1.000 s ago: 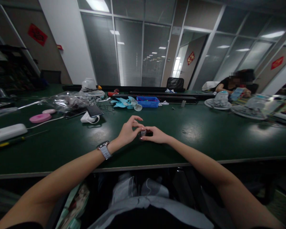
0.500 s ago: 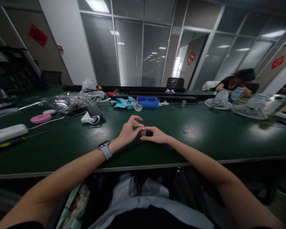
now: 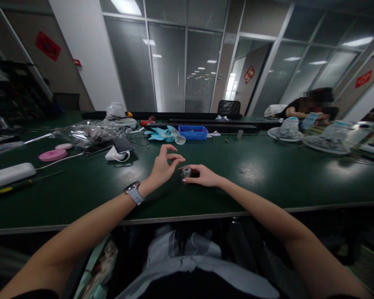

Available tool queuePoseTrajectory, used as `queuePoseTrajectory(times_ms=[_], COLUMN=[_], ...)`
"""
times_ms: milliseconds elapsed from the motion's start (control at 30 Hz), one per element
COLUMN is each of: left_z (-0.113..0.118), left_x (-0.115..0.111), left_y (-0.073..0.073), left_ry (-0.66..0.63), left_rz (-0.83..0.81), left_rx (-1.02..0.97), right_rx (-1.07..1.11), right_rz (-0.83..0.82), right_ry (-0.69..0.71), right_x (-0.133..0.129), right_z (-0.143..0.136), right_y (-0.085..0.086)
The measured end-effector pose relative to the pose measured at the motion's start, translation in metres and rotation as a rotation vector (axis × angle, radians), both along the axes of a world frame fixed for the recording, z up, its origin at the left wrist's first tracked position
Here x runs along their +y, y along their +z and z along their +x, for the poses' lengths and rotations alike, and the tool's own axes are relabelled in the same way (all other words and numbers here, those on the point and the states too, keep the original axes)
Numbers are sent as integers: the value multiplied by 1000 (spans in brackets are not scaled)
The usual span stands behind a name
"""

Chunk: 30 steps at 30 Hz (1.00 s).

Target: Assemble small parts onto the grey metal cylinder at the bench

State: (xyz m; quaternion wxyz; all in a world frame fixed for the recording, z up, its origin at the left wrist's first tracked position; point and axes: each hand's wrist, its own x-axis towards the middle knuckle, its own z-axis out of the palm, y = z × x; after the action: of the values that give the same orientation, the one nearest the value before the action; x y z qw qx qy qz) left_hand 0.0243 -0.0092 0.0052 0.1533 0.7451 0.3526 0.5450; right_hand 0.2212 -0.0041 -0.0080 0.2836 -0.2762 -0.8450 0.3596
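A small grey metal cylinder (image 3: pixel 186 174) stands on the green tabletop, with a dark pattern on its upper end. My right hand (image 3: pixel 202 175) grips it from the right, thumb on the near side and fingers on the far side. Just up and to the left of the cylinder, apart from it, is my left hand (image 3: pixel 166 164), a watch on its wrist. The left thumb and a fingertip come together in a pinch while another finger is raised. Whether something tiny sits in that pinch cannot be made out.
Beyond my hands are a blue bin (image 3: pixel 193 133), light-blue fan blades (image 3: pixel 158 133) and another small cylinder (image 3: pixel 239 134). A white charger (image 3: pixel 114 153), phone (image 3: pixel 124 144), pink disc (image 3: pixel 52 155), power strip (image 3: pixel 11 175) and screwdriver (image 3: pixel 6 193) lie left. A co-worker (image 3: pixel 311 106) sits behind fan parts (image 3: pixel 288 131) at right.
My left hand has come off the cylinder, moving up and left, so the cylinder's upper end now shows. My right hand has stayed on it.
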Motion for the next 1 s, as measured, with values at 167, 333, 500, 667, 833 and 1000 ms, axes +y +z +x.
queuePoseTrajectory(times_ms=[167, 333, 500, 667, 833, 1000], left_z=[-23, -28, -25, -26, -26, -15], left_x=[13, 21, 17, 16, 17, 3], left_y=[-7, -22, -21, -25, -28, -13], left_ry=[82, 115, 202, 167, 133, 59], left_rz=[-141, -256, -184, -110, -65, -57], left_rx=[266, 445, 561, 590, 557, 219], right_rx=[-32, -38, -50, -46, -45, -23], right_rz=[0, 7, 26, 22, 12, -3], right_ry=[-19, -22, -24, -13, -9, -6], right_x=[-3, -3, -3, -3, -2, -2], right_z=[0, 0, 1, 1, 2, 1], right_y=[4, 4, 5, 4, 4, 2])
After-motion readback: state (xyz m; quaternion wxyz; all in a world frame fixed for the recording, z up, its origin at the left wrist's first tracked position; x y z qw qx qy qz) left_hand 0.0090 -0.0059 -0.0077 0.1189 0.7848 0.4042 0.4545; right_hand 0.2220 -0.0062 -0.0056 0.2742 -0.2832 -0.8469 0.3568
